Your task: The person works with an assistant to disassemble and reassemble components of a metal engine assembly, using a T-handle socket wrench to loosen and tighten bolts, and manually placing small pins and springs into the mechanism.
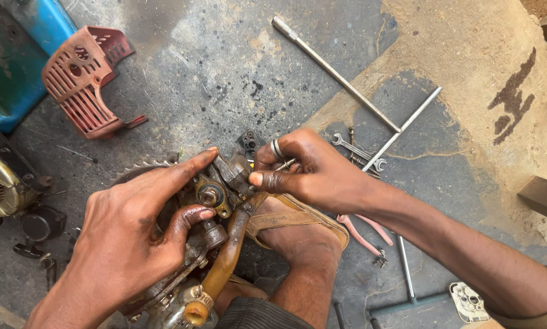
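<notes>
My left hand [133, 228] grips a greasy small-engine part [215, 195] with a toothed disc [140, 168] behind it; index finger stretched over the top, thumb pressed near a round bolt. My right hand [304, 170], a ring on one finger, pinches a small metal piece [285, 163] against the upper right of the part. An amber fuel hose [224, 262] curves down from the part to a brass fitting. The whole assembly rests above my sandalled foot [298, 228].
On the oily concrete lie a red plastic engine cover [84, 82], a blue container [17, 55], another engine body [2, 183], a long T-handle socket wrench [346, 82], a spanner [358, 149], pink-handled pliers [362, 231], and a white gasket piece [468, 301].
</notes>
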